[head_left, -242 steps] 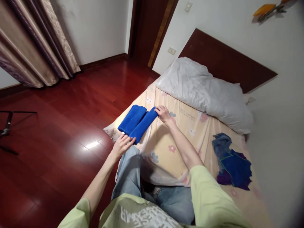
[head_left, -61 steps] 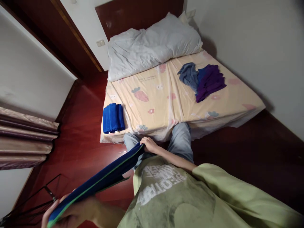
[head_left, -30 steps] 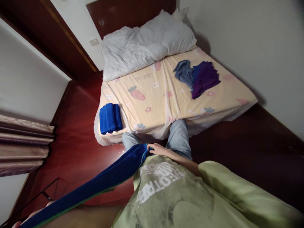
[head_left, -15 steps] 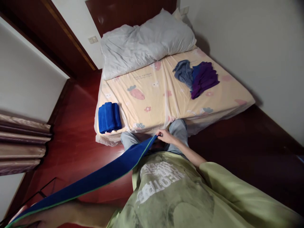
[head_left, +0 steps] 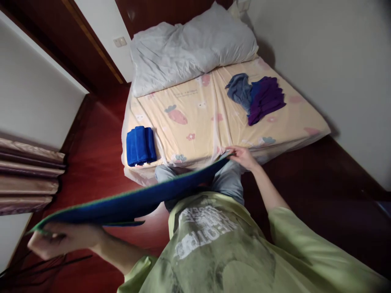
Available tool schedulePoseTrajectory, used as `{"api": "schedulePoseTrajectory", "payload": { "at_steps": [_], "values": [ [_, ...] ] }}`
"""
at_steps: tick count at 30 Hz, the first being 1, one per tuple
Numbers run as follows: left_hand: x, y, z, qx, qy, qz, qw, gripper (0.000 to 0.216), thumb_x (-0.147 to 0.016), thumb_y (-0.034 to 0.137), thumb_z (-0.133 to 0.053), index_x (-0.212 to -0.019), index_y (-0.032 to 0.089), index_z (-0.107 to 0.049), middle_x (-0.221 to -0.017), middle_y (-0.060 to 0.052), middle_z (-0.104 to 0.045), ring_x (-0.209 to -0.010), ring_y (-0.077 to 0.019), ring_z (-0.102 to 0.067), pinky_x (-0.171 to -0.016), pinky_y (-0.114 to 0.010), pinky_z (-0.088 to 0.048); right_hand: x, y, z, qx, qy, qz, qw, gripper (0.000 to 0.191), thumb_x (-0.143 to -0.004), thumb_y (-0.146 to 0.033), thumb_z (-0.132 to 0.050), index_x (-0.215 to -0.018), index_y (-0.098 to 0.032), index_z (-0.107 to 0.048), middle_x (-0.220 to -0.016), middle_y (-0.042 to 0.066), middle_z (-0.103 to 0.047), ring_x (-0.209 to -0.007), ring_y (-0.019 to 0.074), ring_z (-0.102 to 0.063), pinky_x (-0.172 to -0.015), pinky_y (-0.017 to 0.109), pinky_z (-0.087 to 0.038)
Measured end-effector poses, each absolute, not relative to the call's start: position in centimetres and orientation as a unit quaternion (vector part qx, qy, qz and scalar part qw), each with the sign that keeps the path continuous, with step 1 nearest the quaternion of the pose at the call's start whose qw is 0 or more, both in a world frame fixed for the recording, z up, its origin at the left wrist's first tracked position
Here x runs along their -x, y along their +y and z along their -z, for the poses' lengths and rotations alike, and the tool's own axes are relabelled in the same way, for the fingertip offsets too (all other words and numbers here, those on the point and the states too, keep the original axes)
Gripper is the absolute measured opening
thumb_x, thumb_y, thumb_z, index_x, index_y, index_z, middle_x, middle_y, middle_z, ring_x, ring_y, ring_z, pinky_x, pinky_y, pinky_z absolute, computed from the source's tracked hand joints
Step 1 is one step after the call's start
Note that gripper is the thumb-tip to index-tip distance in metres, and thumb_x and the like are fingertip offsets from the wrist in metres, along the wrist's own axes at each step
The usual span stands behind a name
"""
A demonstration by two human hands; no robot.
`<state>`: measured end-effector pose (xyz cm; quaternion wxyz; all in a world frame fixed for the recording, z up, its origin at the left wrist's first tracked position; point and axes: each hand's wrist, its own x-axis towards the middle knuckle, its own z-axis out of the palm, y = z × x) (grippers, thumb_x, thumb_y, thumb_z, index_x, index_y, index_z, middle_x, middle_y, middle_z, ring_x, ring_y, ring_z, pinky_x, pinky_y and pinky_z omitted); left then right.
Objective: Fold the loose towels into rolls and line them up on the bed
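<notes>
A long blue towel (head_left: pixel 143 199) with a green edge is stretched between my two hands in front of my body. My left hand (head_left: pixel 61 240), at the lower left, is closed on one end of it. The other end is pinched in the fingers of my right hand (head_left: pixel 242 156), close to the front edge of the bed. Between the hands the towel hangs in a narrow band across my legs, with a flap below it on the left side. A folded blue towel stack (head_left: pixel 140 146) lies at the bed's front left corner.
The bed (head_left: pixel 195 118) has a cream patterned sheet. Crumpled purple cloth (head_left: pixel 267 99) and grey-blue cloth (head_left: pixel 240 89) lie on its right side. A white quilt (head_left: pixel 192 53) rests at the headboard. Curtains (head_left: pixel 30 175) hang at left, above a dark thin frame (head_left: pixel 45 266).
My left hand has come up and inward from the lower left corner. My right hand has moved right and up, and the green edge now runs along the top of the towel.
</notes>
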<state>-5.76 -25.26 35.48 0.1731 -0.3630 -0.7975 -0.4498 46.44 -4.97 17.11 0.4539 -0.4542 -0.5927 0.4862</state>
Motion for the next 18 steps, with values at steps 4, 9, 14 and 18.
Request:
{"api": "schedulePoseTrajectory", "payload": {
  "at_steps": [4,9,14,18],
  "values": [
    [6.5,-19.5,-34.3,0.356,-0.71,0.557,0.245,0.018,-0.079,0.052,-0.056,-0.078,0.035,-0.06,-0.078,-0.004,-0.064,-0.09,-0.0371,-0.071,-0.08,-0.057,-0.056,-50.3,-0.5,-20.5,0.52,-0.599,-0.293,0.534,0.028,-0.069,-0.041,-0.089,-0.086,-0.02,-0.081,-0.079,0.004,-0.072,-0.076,0.02,-0.067,-0.074,0.035,-0.059],
    [7.1,-9.5,-32.5,0.488,-0.649,0.582,0.047,0.019,-0.089,0.04,-0.062,-0.094,0.022,-0.062,-0.08,-0.002,-0.063,-0.075,-0.0194,-0.064,-0.07,-0.034,-0.055,-53.7,3.4,-26.5,0.531,-0.616,-0.126,0.567,0.013,-0.08,-0.034,-0.08,-0.085,-0.022,-0.081,-0.086,0.007,-0.073,-0.084,0.0229,-0.07,-0.079,0.038,-0.062],
    [5.9,-3.8,-31.2,0.51,-0.623,0.592,-0.035,0.015,-0.095,0.032,-0.062,-0.09,0.018,-0.061,-0.078,0.001,-0.056,-0.073,-0.0131,-0.053,-0.073,-0.027,-0.048,-56.1,3.9,-30.7,0.539,-0.611,-0.064,0.577,0.021,-0.086,-0.04,-0.077,-0.092,-0.02,-0.079,-0.095,0.01,-0.075,-0.092,0.0241,-0.072,-0.085,0.04,-0.063],
    [4.7,-1.7,-32.1,0.503,-0.631,0.591,-0.016,0.019,-0.098,0.033,-0.062,-0.089,0.017,-0.062,-0.077,0.002,-0.055,-0.074,-0.0128,-0.052,-0.074,-0.026,-0.047,-57.4,3.7,-33.1,0.559,-0.6,-0.039,0.571,0.025,-0.084,-0.043,-0.079,-0.09,-0.019,-0.078,-0.087,0.007,-0.076,-0.085,0.0229,-0.073,-0.082,0.039,-0.064]
  ]
}}
